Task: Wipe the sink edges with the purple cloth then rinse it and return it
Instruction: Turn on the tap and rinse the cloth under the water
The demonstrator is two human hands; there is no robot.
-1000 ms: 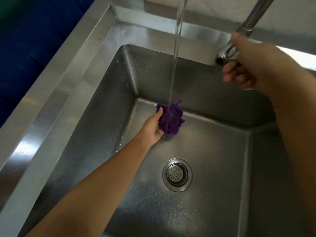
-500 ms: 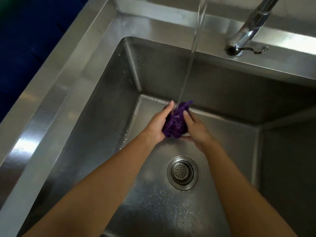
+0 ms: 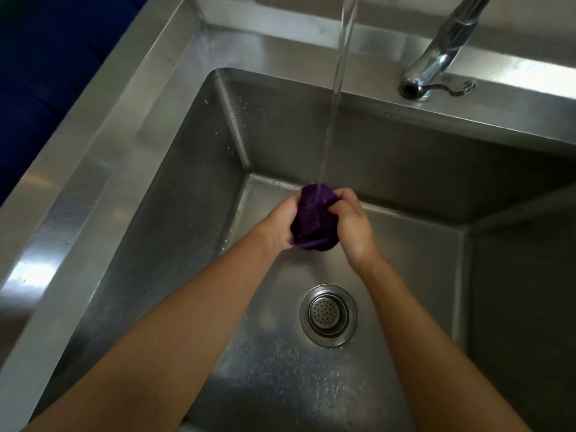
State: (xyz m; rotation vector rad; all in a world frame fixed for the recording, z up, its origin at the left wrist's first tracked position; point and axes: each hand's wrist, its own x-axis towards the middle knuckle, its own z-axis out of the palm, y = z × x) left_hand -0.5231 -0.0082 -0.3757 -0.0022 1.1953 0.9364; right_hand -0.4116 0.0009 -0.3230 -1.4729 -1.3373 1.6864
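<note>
**Purple cloth bunched under the running stream**

The purple cloth is held over the far part of the basin, crumpled into a dark, soaked wad. It is clasped from both sides: the left hand is closed around its left flank, the right hand is curled tight against its right, fingers folded in over the fabric. The two hands are pressed toward each other with the cloth squeezed between them.

A thin, clear column of water is seen dropping from the top of the view straight onto the cloth's upper fold.

The sink is a deep, square-cornered tub of brushed stainless steel, its walls dull grey and its floor speckled with droplets. A round perforated drain strainer is set in the floor, near of the hands and slightly right. Nothing else is seen lying in the basin.

On the far rim a chrome faucet base is mounted, smooth and shiny, with a small flat lever beside it. The wide left ledge is bare metal with bright glare patches.
</note>
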